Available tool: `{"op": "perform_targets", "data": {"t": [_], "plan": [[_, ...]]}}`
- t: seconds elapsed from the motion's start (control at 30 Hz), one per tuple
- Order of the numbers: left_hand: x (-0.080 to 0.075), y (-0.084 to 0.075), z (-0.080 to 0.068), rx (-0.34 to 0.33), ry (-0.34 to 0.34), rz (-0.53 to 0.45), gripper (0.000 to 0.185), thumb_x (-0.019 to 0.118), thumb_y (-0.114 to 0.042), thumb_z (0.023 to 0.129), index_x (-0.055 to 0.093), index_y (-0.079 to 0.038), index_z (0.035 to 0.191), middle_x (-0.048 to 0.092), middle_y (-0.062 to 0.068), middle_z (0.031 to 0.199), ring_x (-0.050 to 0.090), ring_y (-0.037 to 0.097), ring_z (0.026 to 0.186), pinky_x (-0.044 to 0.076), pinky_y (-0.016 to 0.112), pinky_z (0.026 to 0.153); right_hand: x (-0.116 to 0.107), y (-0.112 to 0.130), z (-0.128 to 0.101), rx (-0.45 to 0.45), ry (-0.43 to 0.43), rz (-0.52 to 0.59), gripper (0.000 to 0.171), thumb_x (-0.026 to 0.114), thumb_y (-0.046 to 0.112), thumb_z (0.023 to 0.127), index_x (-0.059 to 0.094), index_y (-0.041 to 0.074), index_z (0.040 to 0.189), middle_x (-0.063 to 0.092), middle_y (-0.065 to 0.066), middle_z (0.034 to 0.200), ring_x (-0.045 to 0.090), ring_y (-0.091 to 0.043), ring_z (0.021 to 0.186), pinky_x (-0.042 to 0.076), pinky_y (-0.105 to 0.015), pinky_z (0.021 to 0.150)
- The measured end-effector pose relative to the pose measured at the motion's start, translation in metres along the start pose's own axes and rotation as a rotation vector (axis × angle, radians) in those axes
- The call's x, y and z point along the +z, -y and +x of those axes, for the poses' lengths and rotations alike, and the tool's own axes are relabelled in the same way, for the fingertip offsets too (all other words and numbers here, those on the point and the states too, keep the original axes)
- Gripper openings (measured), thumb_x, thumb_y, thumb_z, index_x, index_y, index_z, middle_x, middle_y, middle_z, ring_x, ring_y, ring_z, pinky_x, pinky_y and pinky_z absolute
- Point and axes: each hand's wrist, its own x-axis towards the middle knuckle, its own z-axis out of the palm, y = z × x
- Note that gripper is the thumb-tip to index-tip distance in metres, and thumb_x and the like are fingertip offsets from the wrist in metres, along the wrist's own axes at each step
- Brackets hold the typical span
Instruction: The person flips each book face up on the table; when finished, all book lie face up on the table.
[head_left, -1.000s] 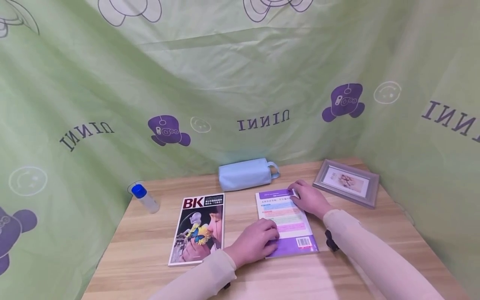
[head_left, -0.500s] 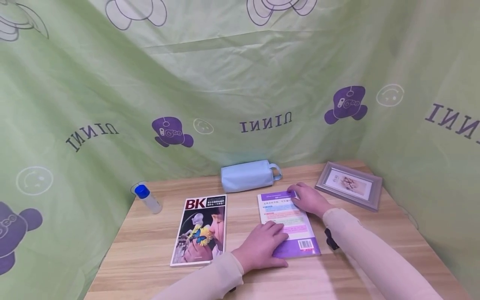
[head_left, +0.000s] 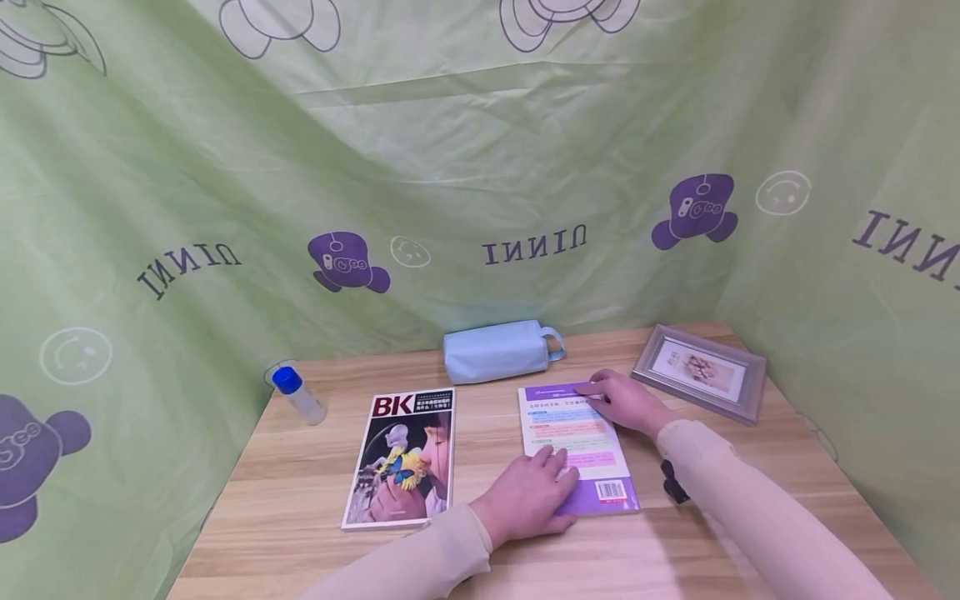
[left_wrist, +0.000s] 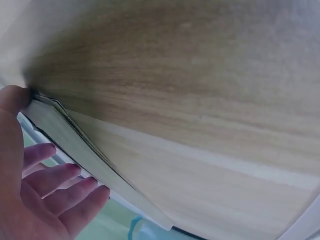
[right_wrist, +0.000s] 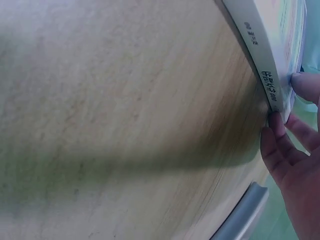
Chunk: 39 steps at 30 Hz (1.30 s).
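A purple-and-white book [head_left: 573, 437] lies flat on the wooden table [head_left: 300, 500], back cover up. My left hand [head_left: 528, 500] rests on its near left corner, fingers straight on the cover. The left wrist view shows those fingers [left_wrist: 65, 182] flat over the book's page edge [left_wrist: 85, 150], thumb at the corner. My right hand [head_left: 626, 400] is at the book's far right corner. In the right wrist view the thumb lies on the cover and the fingers [right_wrist: 277, 125] press the spine [right_wrist: 262, 55], pinching that corner.
A BK magazine [head_left: 401, 458] lies left of the book. Behind are a light blue pencil case [head_left: 495, 352], a blue-capped bottle [head_left: 298, 396] at far left and a grey picture frame [head_left: 701, 371] at far right. Green printed cloth [head_left: 480, 167] walls the table.
My left hand's fingers have uncurled and now lie flat on the book's near corner. The right hand stays at the far corner, its fingers reaching a little further along the edge.
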Motion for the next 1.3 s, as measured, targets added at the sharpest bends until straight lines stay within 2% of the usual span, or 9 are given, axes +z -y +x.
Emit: {"op": "perform_targets", "data": {"t": [0.17,0.23,0.37,0.5,0.67,0.83,1.0,1.1,1.3], "plan": [[-0.002,-0.004,0.001,0.062,-0.082,0.111,0.056,0.061,-0.061,0.095,0.067,-0.015,0.127,0.068,0.013,0.127,0.068,0.026,0.109,0.062,0.030,0.069,-0.002,-0.002,-0.004,-0.021,-0.015,-0.015,0.036,0.071,0.009,0.097,0.073,0.008,0.132,0.062,-0.029,0.127,0.064,-0.047,0.111,0.051,-0.062,0.098],[-0.002,-0.005,0.001,0.084,-0.099,0.148,0.053,0.060,-0.057,0.097,0.069,-0.013,0.127,0.070,0.014,0.124,0.070,0.028,0.106,0.063,0.030,0.068,-0.002,-0.002,-0.005,-0.024,-0.012,-0.016,0.037,0.071,0.009,0.096,0.073,0.008,0.133,0.062,-0.029,0.128,0.064,-0.047,0.110,0.052,-0.062,0.097],[-0.001,-0.009,0.000,0.143,-0.108,0.232,0.042,0.052,-0.038,0.102,0.070,-0.010,0.128,0.072,0.018,0.122,0.073,0.030,0.105,0.064,0.033,0.070,-0.004,0.000,-0.007,-0.029,-0.006,-0.010,0.039,0.072,0.009,0.095,0.072,0.007,0.134,0.062,-0.029,0.126,0.065,-0.046,0.109,0.052,-0.063,0.096],[-0.001,-0.011,0.000,0.188,-0.115,0.296,0.040,0.047,-0.026,0.102,0.070,-0.008,0.129,0.072,0.019,0.122,0.074,0.031,0.104,0.064,0.034,0.072,-0.005,-0.001,-0.011,-0.024,0.006,0.008,0.041,0.072,0.008,0.093,0.071,0.006,0.134,0.062,-0.029,0.126,0.064,-0.046,0.108,0.052,-0.063,0.096],[-0.001,-0.011,0.001,0.207,-0.117,0.330,0.040,0.047,-0.026,0.102,0.071,-0.008,0.129,0.073,0.018,0.121,0.074,0.029,0.102,0.064,0.033,0.073,-0.006,-0.004,-0.015,-0.011,0.023,0.018,0.043,0.064,0.000,0.093,0.071,0.007,0.135,0.060,-0.030,0.132,0.060,-0.050,0.119,0.046,-0.066,0.103],[-0.002,-0.011,0.000,0.250,-0.078,0.378,0.040,0.042,-0.021,0.106,0.069,-0.008,0.132,0.073,0.017,0.123,0.075,0.028,0.102,0.064,0.032,0.071,-0.006,-0.007,-0.020,-0.068,0.027,-0.006,0.055,0.055,-0.013,0.087,0.069,0.005,0.137,0.058,-0.034,0.136,0.055,-0.055,0.125,0.041,-0.069,0.107],[-0.005,-0.010,-0.002,0.259,-0.083,0.379,0.038,0.043,-0.021,0.108,0.068,-0.007,0.133,0.073,0.016,0.123,0.075,0.026,0.102,0.064,0.030,0.073,-0.006,-0.008,-0.025,-0.116,0.019,-0.039,0.062,0.054,-0.017,0.084,0.066,0.006,0.141,0.057,-0.034,0.137,0.055,-0.055,0.125,0.041,-0.070,0.107],[-0.007,-0.008,-0.005,0.251,-0.095,0.368,0.038,0.044,-0.022,0.109,0.068,-0.007,0.134,0.072,0.015,0.124,0.074,0.026,0.103,0.063,0.030,0.074,-0.004,-0.009,-0.026,-0.136,0.004,-0.044,0.061,0.055,-0.016,0.086,0.065,0.006,0.142,0.057,-0.034,0.138,0.055,-0.055,0.125,0.041,-0.070,0.107],[-0.007,-0.003,-0.008,0.249,-0.130,0.357,0.038,0.043,-0.022,0.108,0.068,-0.007,0.133,0.073,0.014,0.124,0.074,0.025,0.103,0.063,0.029,0.074,-0.001,-0.011,-0.027,-0.169,-0.011,-0.045,0.048,0.057,-0.007,0.097,0.064,0.008,0.143,0.055,-0.033,0.140,0.054,-0.054,0.127,0.040,-0.070,0.107]]}}
